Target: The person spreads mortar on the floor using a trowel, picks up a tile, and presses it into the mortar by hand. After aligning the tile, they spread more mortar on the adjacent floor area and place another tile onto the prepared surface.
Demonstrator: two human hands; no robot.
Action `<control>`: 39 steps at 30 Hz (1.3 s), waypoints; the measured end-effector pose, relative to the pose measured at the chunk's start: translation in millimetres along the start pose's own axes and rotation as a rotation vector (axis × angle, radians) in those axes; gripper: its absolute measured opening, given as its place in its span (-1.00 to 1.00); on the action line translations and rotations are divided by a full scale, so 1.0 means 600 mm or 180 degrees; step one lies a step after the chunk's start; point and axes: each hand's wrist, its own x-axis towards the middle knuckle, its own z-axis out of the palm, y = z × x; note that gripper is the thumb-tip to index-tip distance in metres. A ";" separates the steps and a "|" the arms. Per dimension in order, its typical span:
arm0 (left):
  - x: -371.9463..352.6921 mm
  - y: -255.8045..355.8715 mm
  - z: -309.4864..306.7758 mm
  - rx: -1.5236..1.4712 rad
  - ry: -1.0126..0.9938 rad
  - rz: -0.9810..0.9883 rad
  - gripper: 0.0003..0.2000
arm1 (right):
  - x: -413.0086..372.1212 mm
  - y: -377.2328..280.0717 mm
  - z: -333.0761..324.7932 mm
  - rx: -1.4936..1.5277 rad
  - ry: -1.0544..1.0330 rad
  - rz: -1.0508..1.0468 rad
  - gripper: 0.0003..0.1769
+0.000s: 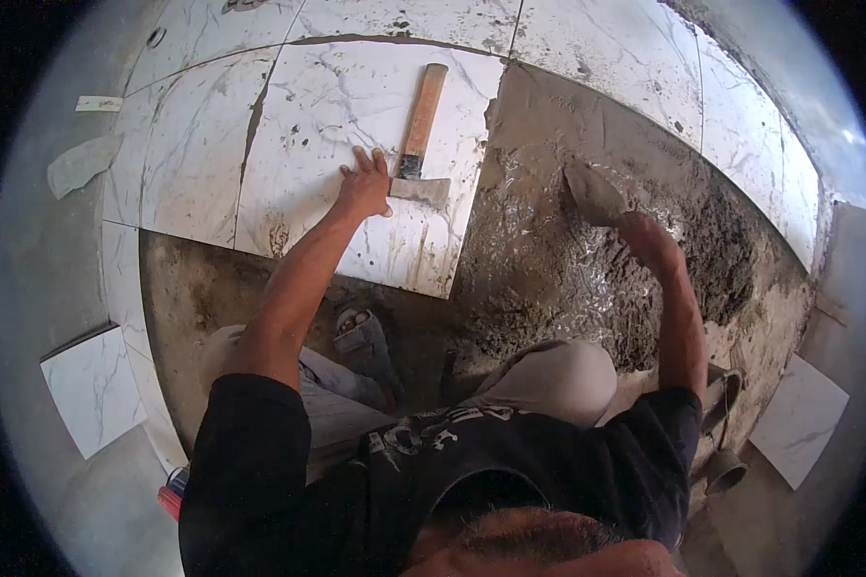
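Observation:
My left hand (365,186) rests with fingers spread on a white marbled floor tile (327,106), close beside the head of a hatchet (423,120). The hatchet lies flat on the tile, its wooden handle pointing away from me. Over to the right, my right hand (645,236) is closed around a trowel, its handle hidden in the grip. The trowel blade (595,195) lies against the wet grey mortar (548,231), which is spread beside the tile and heaped up further right.
Laid tiles (611,58) border the mortar at the back and right. Loose tiles lie at the left (94,389) and right (801,421). A tile offcut (82,165) sits at far left. A bucket-like container (725,471) stands by my right elbow. My sandalled foot (361,332) is below the tile.

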 end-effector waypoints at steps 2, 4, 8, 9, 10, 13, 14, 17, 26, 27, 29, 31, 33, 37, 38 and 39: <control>-0.002 0.003 -0.008 -0.0025 -0.0008 -0.0033 0.09 | 0.003 0.014 -0.044 0.0759 -0.0458 0.0337 -0.80; -0.004 0.004 -0.011 0.0049 0.0012 0.0032 0.09 | 0.025 0.014 -0.107 0.1628 -0.1270 0.1395 -0.76; -0.005 0.006 -0.013 0.0026 -0.0003 -0.0025 0.09 | 0.039 0.033 -0.076 0.2323 -0.0668 0.2090 -0.76; -0.007 0.006 -0.014 0.0028 0.0008 0.0000 0.10 | 0.052 0.048 -0.062 0.1618 -0.0892 0.1737 -0.76; -0.009 0.005 -0.015 0.0030 0.0022 0.0020 0.10 | 0.059 0.059 -0.048 0.0909 -0.1096 0.1369 -0.76; 0.007 -0.003 0.011 0.0111 0.0087 0.0028 0.10 | 0.080 0.039 -0.154 0.0662 -0.1123 0.1802 -0.76; 0.004 -0.001 0.009 0.0101 0.0089 0.0030 0.10 | 0.080 0.043 -0.153 0.0652 -0.1128 0.1802 -0.76; 0.001 -0.001 -0.007 0.0069 0.0050 -0.0039 0.11 | 0.071 0.063 -0.155 0.0528 -0.1156 0.1478 -0.75; 0.003 0.001 -0.002 0.0073 -0.0005 -0.0061 0.10 | 0.008 0.018 -0.158 0.1280 -0.0576 0.1832 -0.62; 0.002 0.000 0.004 0.0062 -0.0037 -0.0062 0.10 | 0.006 0.003 -0.142 0.1497 -0.0595 0.1627 -0.61; 0.006 -0.003 0.005 -0.0030 -0.0001 -0.0125 0.10 | 0.000 -0.021 -0.127 0.1685 -0.0599 0.1418 -0.59; -0.003 -0.002 -0.004 -0.0096 0.0008 -0.0135 0.10 | -0.008 -0.059 -0.123 0.1888 -0.0545 0.1717 -0.57; -0.005 0.001 -0.006 -0.0156 0.0043 -0.0134 0.10 | -0.016 -0.082 -0.104 0.1957 -0.0329 0.1947 -0.58; 0.003 -0.001 0.001 -0.0017 0.0003 -0.0094 0.11 | -0.015 -0.104 -0.103 0.2861 -0.0133 0.2511 -0.57; 0.004 -0.002 0.004 -0.0043 0.0006 -0.0118 0.11 | -0.012 -0.114 -0.117 0.3471 -0.0394 0.2727 -0.58; 0.006 -0.002 0.005 -0.0018 0.0016 -0.0113 0.11 | -0.012 -0.125 -0.117 0.2543 0.0554 0.1876 -0.60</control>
